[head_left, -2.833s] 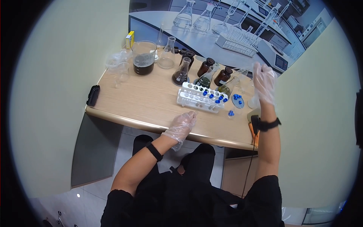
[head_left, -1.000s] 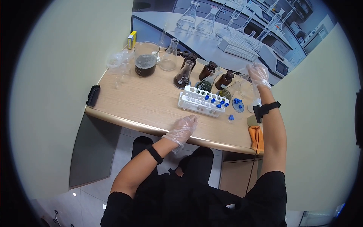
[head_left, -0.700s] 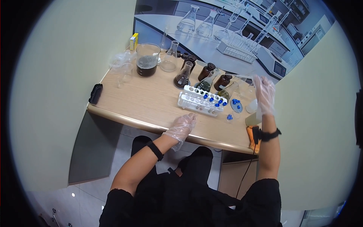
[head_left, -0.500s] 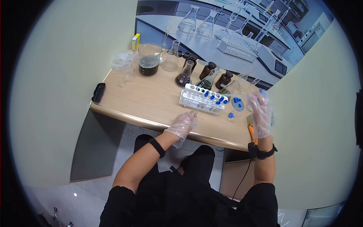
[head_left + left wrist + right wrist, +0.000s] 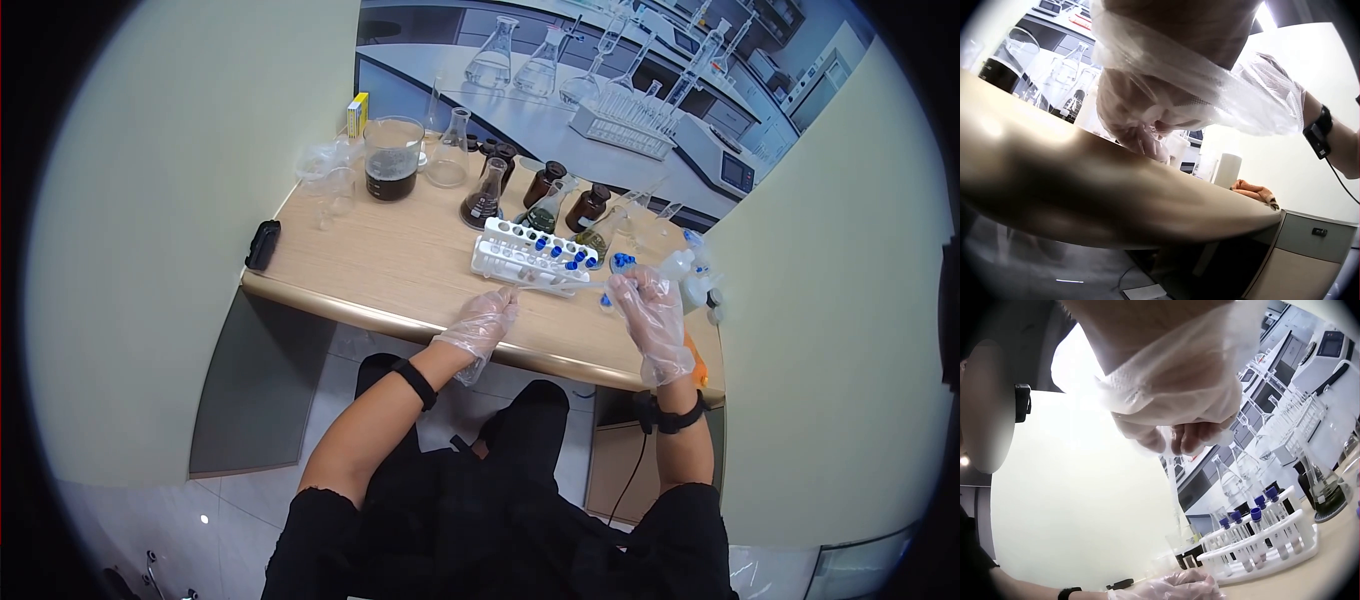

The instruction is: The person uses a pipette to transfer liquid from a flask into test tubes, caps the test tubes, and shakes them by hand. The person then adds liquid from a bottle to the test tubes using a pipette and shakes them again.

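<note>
In the head view the gloved right hand point(image 5: 650, 325) pinches a thin clear dropper point(image 5: 580, 285), which slants left towards the left hand. The dropper point(image 5: 1173, 487) hangs down from the right fingers in the right wrist view. My gloved left hand point(image 5: 480, 325) rests at the table's front edge, fingers curled together; whatever lies between them is hidden. Just beyond it stands a white rack point(image 5: 500, 262) with several blue-capped tubes point(image 5: 1256, 519).
Behind the rack are flasks of dark, green and yellowish liquid point(image 5: 592, 240) and brown bottles point(image 5: 588, 208). A large beaker point(image 5: 392, 165) stands at the back left, a black object point(image 5: 262, 245) at the left edge. Blue caps point(image 5: 623, 260) and an orange cloth point(image 5: 1255, 190) lie on the right.
The right hand has come from the back right, beside the flasks, forwards and left with the dropper, whose tip is now near the left fingers. The left hand has stayed nearly in place.
</note>
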Demonstrator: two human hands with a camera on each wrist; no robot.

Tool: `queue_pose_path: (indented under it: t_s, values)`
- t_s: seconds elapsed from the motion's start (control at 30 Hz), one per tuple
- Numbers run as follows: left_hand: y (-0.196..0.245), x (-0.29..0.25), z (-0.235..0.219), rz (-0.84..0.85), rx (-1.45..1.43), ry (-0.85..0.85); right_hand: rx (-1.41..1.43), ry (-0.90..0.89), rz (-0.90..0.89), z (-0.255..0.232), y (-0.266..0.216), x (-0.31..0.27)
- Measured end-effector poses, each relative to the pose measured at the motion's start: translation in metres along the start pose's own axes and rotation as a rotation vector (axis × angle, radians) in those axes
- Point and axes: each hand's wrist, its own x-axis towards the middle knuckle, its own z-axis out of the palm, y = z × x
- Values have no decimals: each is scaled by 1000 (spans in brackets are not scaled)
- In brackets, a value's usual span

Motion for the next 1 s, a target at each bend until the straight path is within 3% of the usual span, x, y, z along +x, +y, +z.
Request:
queue_pose_path:
  t_s: [0.13, 0.2, 0.4, 0.63, 0.93, 1.0]
  values:
    - [1, 1, 0, -18, 32, -14, -44, -26, -11, 4, -4, 1]
    - [0, 1, 1, -23, 5, -11, -151, -26, -130, 8, -1, 0]
    - [3, 1, -2, -24, -12, -15, 47, -117, -8, 6, -11, 0]
    - [3, 0, -3, -36, 15, -32, 108, -119, -27, 10, -8, -4]
    - [5, 0, -4, -35, 24, -38, 39, -99, -38, 11, -17, -5]
    - [3, 1, -3, -27, 22, -32, -30, 17, -129, 17, -11, -6]
